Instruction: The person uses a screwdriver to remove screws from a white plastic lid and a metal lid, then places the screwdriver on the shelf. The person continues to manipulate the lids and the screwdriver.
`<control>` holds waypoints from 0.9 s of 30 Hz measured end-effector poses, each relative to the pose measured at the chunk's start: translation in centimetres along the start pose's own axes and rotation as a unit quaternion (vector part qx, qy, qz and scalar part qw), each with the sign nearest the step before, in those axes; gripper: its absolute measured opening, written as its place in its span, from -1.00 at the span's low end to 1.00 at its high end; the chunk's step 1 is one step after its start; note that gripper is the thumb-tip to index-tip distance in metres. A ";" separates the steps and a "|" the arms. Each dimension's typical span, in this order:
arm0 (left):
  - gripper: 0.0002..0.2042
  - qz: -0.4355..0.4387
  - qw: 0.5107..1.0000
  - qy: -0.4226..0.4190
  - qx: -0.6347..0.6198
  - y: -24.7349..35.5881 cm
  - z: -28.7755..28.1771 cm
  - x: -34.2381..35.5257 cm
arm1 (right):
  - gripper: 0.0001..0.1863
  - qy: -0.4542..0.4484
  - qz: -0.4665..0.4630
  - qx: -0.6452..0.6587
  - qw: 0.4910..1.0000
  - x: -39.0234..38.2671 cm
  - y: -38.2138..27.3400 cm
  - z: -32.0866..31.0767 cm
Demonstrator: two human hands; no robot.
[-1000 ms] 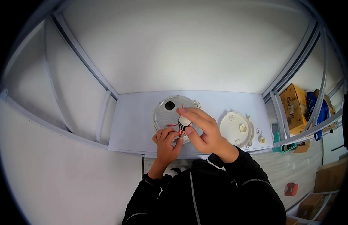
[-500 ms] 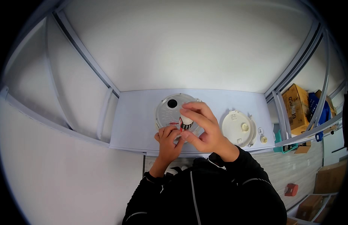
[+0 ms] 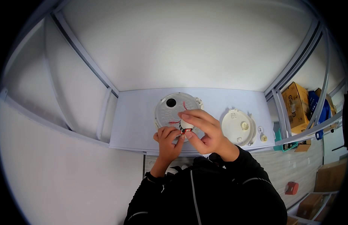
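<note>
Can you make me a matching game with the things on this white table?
Things:
1. grey round disc
2. white round cover
3. small white part
4. brown cardboard box

Places:
A. off the table, far right
B. held in the right hand
C. on the table, right of the hands
D. under both hands, with a dark hole

Pairs: 1-D, 2-C, 3-B, 4-A

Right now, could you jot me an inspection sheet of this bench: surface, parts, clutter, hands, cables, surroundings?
Surface: pale white bench top, walled booth.
Job's things: grey round plastic housing with a dark hole; small white cylindrical part with red wires held over it.
Clutter: cream round plastic disc; two small cream knobs.
Hands: left hand and right hand, fingers pinching the part.
Cables: only thin red wires.
Surroundings: brown cardboard boxes at right.
</note>
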State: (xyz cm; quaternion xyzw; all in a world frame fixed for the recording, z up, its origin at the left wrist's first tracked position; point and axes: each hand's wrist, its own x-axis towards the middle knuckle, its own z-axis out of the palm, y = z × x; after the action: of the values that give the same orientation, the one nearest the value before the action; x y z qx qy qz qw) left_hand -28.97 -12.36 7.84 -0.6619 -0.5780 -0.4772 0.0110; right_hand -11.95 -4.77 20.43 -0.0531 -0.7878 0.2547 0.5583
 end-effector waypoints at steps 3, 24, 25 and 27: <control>-0.83 -0.005 1.000 0.009 -0.006 0.0 0.1 0.0 | -0.51 0.002 0.013 0.003 1.000 -0.1 -0.2 -0.1; -0.87 -0.022 0.999 -0.018 0.043 0.8 -1.4 2.4 | -0.48 0.139 0.049 -0.021 0.989 -0.8 0.9 0.0; -0.86 -0.015 0.998 -0.027 0.053 0.6 -1.4 2.3 | -0.49 0.149 0.057 -0.023 0.987 -1.0 0.9 -0.1; -0.85 -0.008 0.997 -0.038 0.063 0.3 -1.3 2.2 | -0.49 0.168 0.074 -0.028 0.983 -1.4 0.9 -0.4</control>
State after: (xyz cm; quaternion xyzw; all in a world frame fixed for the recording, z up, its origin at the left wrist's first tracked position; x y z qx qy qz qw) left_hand -29.77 -11.50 10.14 -0.6725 -0.6125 -0.4145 0.0272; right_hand -11.26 -4.34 18.92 -0.1690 -0.6834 0.2604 0.6608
